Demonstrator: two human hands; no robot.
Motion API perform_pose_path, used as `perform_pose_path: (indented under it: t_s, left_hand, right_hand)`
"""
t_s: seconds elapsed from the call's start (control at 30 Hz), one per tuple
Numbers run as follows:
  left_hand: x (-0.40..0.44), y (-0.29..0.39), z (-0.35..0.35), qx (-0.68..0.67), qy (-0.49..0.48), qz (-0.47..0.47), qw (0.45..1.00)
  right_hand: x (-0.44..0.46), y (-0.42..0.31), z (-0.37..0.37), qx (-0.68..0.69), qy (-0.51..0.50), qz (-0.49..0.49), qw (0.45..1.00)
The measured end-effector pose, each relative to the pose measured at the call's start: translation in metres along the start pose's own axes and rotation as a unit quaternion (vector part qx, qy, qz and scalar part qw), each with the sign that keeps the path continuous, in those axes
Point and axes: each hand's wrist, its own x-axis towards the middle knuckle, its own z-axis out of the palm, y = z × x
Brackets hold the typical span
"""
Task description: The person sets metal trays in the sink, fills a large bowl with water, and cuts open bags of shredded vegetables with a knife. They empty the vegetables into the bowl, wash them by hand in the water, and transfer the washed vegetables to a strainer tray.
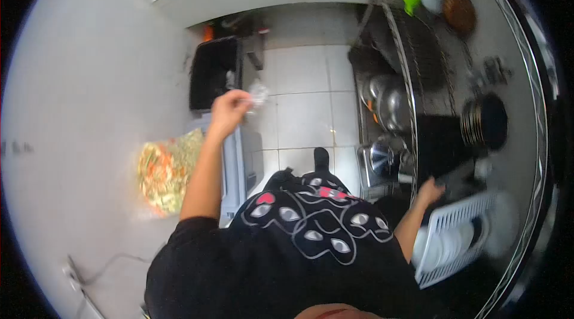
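- Pinching crinkly clear plastic [258, 95], the left hand [232, 110] is nearly closed beside the boxy black bin [206, 74].
- Blurry right hand [429, 192] near the slotted white basket [457, 215]; can't tell its grip.
- Lumpy, see-through food bag [164, 176].

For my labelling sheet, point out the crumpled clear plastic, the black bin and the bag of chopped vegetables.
Crumpled clear plastic [259, 93], head view: its bunched middle.
Black bin [209, 77], head view: its dark inside.
Bag of chopped vegetables [167, 174], head view: its filled middle.

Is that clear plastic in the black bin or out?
Out: the left hand holds the clear plastic beside the black bin.
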Motion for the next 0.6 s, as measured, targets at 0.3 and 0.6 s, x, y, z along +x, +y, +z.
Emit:
perform_pose_path:
  t_s: [0.3,0.6]
  left_hand:
    - [0.067,-0.099,0.012,-0.217,0.214,-0.261,0.916]
    - [0.160,-0.179,-0.055,-0.269,0.238,-0.370,0.857]
  right_hand:
    - [0.020,0.001,-0.004,-0.165,0.074,-0.131,0.975]
    - [-0.017,-0.126,-0.011,-0.069,0.140,-0.401,0.903]
